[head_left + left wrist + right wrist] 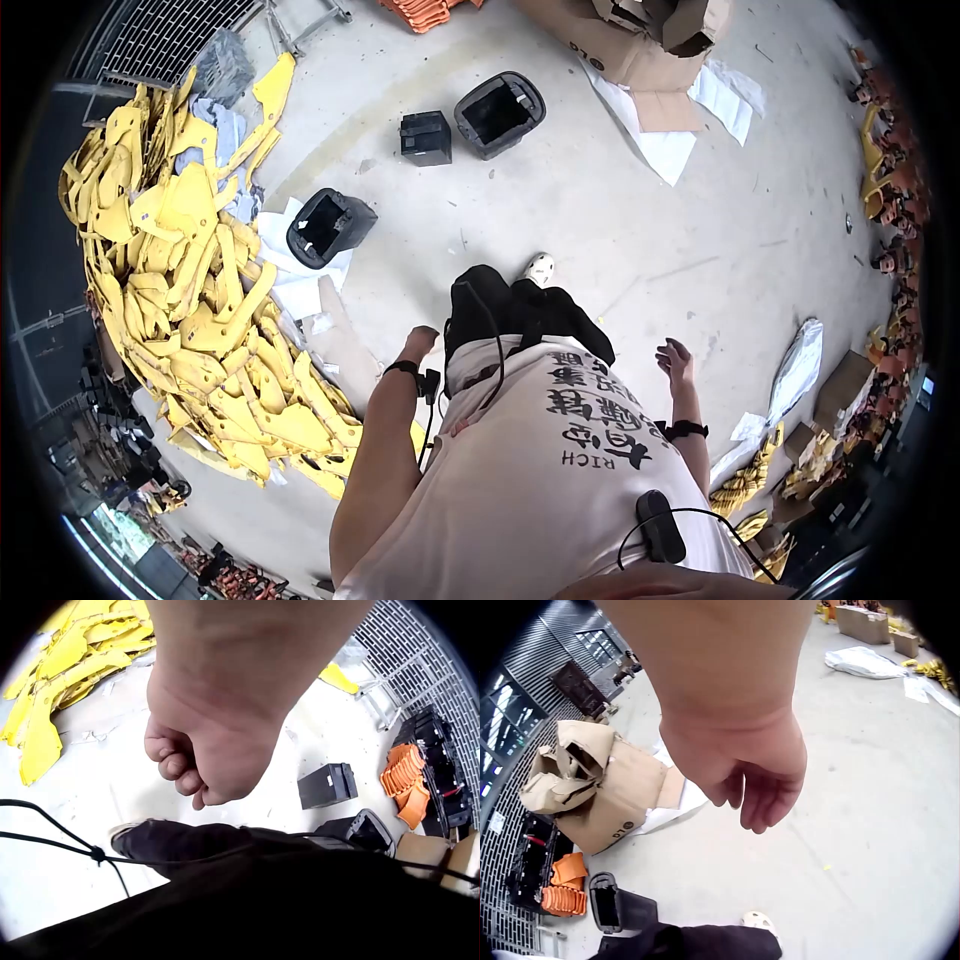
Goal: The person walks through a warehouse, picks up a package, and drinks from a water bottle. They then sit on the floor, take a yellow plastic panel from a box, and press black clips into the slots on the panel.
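Observation:
My left hand hangs beside the left thigh, its fingers loosely curled. Nothing shows in its grasp in the left wrist view, where its fingertips are bent toward the palm. Away from the body on the other side, my right hand hangs with relaxed, slightly bent fingers and holds nothing. Nearest to the left hand is a big pile of yellow flat parts. Farther forward on the floor stand a black open bin, a second black bin and a black box.
A large torn cardboard box lies ahead with white sheets around it. Orange parts are stacked at the far edge. Along the right run a white plastic bag and a row of orange and dark items.

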The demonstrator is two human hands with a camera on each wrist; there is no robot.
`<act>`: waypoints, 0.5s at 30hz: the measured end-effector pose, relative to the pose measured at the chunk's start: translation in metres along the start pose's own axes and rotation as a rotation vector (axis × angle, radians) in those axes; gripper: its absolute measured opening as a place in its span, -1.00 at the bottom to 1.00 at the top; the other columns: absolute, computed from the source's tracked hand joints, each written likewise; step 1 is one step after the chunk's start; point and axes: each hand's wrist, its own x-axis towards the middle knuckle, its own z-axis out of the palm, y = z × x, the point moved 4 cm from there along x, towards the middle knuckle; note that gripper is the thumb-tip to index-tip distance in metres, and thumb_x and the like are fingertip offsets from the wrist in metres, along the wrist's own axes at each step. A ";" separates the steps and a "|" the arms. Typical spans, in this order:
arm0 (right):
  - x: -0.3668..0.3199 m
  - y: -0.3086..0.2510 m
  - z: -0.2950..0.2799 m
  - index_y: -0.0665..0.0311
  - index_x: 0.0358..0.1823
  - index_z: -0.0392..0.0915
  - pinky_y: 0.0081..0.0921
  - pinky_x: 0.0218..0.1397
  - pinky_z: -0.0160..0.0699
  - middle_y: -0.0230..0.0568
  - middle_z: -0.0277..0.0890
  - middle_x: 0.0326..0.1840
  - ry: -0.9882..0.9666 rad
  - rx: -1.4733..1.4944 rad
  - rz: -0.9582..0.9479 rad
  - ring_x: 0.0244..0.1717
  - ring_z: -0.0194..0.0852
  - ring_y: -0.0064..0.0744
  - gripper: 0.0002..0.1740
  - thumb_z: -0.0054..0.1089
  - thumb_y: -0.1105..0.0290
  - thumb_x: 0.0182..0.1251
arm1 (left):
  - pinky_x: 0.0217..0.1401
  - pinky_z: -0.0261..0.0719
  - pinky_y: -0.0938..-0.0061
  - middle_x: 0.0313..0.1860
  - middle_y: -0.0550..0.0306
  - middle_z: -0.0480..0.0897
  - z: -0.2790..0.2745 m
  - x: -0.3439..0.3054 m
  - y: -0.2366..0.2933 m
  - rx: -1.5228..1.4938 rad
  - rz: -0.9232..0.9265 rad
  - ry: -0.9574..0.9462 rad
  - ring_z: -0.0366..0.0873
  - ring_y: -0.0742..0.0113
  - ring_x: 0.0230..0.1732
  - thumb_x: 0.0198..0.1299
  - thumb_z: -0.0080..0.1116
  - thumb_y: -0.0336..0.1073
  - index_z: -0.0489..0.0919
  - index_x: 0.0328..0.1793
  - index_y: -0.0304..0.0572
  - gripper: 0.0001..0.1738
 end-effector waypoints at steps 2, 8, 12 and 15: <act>0.017 -0.105 0.008 0.24 0.20 0.45 -0.47 -0.03 0.52 -0.22 0.60 -0.09 -0.005 -0.044 -0.205 -0.11 0.58 -0.43 -0.59 0.05 0.21 0.42 | 0.15 0.54 0.14 -0.01 -0.04 0.64 -0.013 -0.002 0.049 -0.005 -0.035 -0.054 0.56 -0.03 0.08 0.24 -0.05 -0.25 0.67 -0.06 -0.04 -0.71; 0.087 -0.236 0.001 0.27 0.19 0.45 -0.49 -0.06 0.52 -0.24 0.61 -0.16 -0.042 -0.153 -0.303 -0.16 0.58 -0.45 -0.60 0.05 0.24 0.42 | 0.06 0.54 0.12 -0.08 -0.16 0.66 -0.050 0.089 0.198 0.184 0.233 -0.084 0.57 -0.12 0.03 0.22 -0.06 0.00 0.67 -0.13 -0.14 -0.57; 0.140 -0.198 -0.036 0.29 0.16 0.45 -0.44 -0.06 0.54 -0.19 0.62 -0.13 0.047 -0.135 -0.074 -0.16 0.60 -0.40 -0.60 0.06 0.25 0.39 | -0.13 0.61 0.20 -0.19 -0.12 0.67 -0.099 0.184 0.302 0.190 0.278 -0.177 0.63 -0.06 -0.16 0.14 0.00 -0.10 0.66 -0.21 -0.20 -0.64; 0.134 -0.146 -0.068 0.25 0.15 0.45 -0.52 -0.18 0.55 -0.18 0.62 -0.15 0.219 0.055 0.135 -0.23 0.61 -0.44 -0.63 0.05 0.29 0.38 | -0.02 0.59 0.21 -0.10 -0.14 0.67 -0.138 0.282 0.350 0.088 0.380 -0.148 0.63 -0.05 -0.12 0.11 0.10 -0.16 0.69 -0.17 -0.16 -0.70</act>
